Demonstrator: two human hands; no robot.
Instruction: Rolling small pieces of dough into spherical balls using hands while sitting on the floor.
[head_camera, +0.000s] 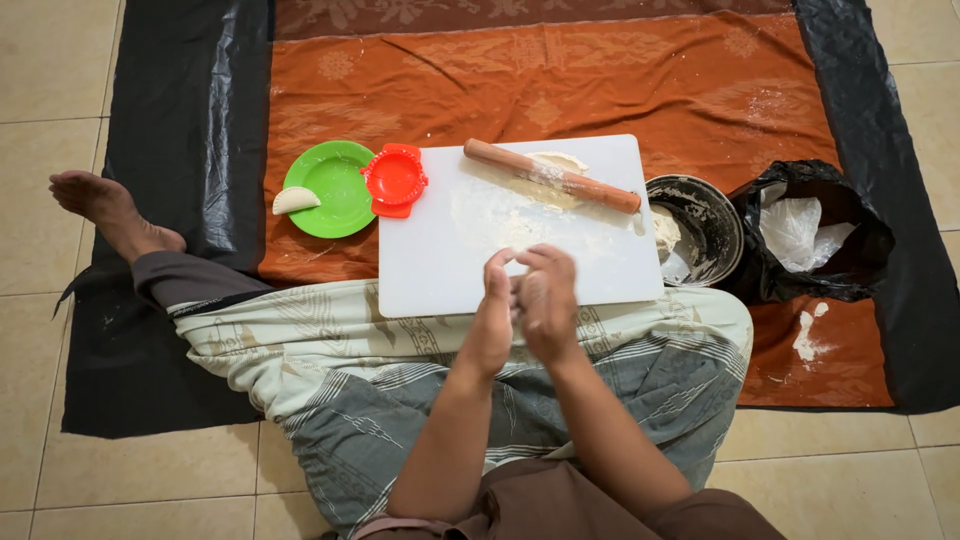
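Head view: dough (515, 262) between fingers (497, 268) of both hands.

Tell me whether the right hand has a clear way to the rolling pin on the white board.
Probably yes. The right hand is pressed against the left hand at the near edge of the white board; the rolling pin lies across the far side, with only floury board between them.

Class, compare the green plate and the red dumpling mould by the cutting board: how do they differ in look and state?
The green plate is larger and smooth-rimmed; the red dumpling mould is smaller with a scalloped edge. The plate holds a folded dumpling; the mould lies empty, overlapping the white cutting board. Both are round.
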